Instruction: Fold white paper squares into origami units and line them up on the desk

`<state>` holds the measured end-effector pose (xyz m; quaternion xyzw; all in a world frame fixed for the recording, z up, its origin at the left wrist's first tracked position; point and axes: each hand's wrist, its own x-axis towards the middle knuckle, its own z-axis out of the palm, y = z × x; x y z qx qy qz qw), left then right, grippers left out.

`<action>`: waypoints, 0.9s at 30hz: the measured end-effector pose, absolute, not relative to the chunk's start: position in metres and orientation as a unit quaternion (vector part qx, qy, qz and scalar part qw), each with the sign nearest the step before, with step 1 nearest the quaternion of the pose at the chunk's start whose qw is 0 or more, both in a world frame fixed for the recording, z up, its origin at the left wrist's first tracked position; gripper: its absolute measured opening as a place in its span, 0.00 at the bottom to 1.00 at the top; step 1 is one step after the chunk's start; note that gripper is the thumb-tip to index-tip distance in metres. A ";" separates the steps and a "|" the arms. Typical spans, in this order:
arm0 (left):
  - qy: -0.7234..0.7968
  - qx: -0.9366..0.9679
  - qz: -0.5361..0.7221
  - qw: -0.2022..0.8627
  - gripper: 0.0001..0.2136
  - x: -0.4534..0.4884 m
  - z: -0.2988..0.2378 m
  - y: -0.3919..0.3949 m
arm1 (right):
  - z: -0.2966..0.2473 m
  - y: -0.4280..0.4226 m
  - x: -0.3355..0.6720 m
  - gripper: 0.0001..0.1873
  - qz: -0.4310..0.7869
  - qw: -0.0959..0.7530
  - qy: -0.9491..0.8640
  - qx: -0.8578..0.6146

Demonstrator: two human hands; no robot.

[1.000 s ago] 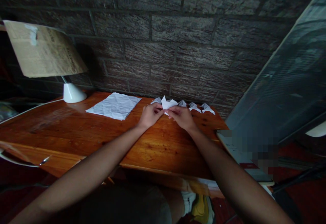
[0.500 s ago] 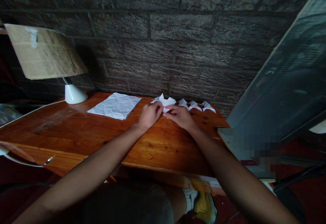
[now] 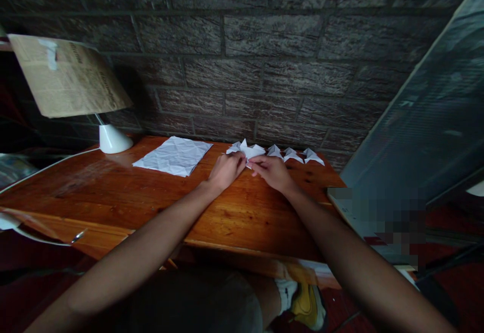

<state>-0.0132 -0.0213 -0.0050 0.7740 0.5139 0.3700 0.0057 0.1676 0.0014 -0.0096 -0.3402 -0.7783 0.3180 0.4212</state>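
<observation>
Between my two hands is a white folded origami paper (image 3: 249,151) with pointed flaps sticking up. My left hand (image 3: 228,170) is closed on its lower left side, thumb and fingers pinching. From the right, my right hand (image 3: 273,171) pinches the lower edge; the fingertips of both hands nearly meet and hide part of the folds. Just behind, toward the wall, another white folded piece (image 3: 233,147) shows partly. Several smaller folded paper pieces (image 3: 293,155) stand in a row to the right of my right hand.
Creased white sheets (image 3: 174,156) lie left of my hands on the wooden table (image 3: 227,222). A lamp (image 3: 113,140) with a paper shade stands at the far left. The brick wall (image 3: 272,80) rises behind the table, and a dark panel (image 3: 408,121) leans at the right.
Both hands stay on the origami paper; the right fingers have shifted slightly around its lower edge. The whole view has moved a little.
</observation>
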 end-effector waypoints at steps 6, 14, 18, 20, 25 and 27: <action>0.504 0.780 0.371 0.016 0.08 -0.014 -0.004 -0.022 | -0.010 0.004 0.167 0.15 0.328 0.435 -0.759 -0.355; 0.504 0.772 0.388 0.011 0.09 -0.014 -0.010 -0.019 | -0.011 0.001 0.164 0.08 0.334 0.460 -0.740 -0.360; 0.502 0.771 0.391 0.018 0.09 -0.013 -0.010 -0.020 | -0.010 0.000 0.163 0.06 0.337 0.472 -0.727 -0.367; 0.503 0.772 0.389 0.022 0.09 -0.012 -0.009 -0.021 | -0.010 0.000 0.162 0.05 0.334 0.475 -0.726 -0.369; 0.498 0.770 0.396 0.034 0.10 -0.011 -0.008 -0.023 | -0.009 -0.001 0.159 0.05 0.332 0.478 -0.722 -0.376; 0.497 0.769 0.401 0.031 0.10 -0.011 -0.008 -0.023 | -0.009 -0.001 0.159 0.05 0.324 0.479 -0.720 -0.384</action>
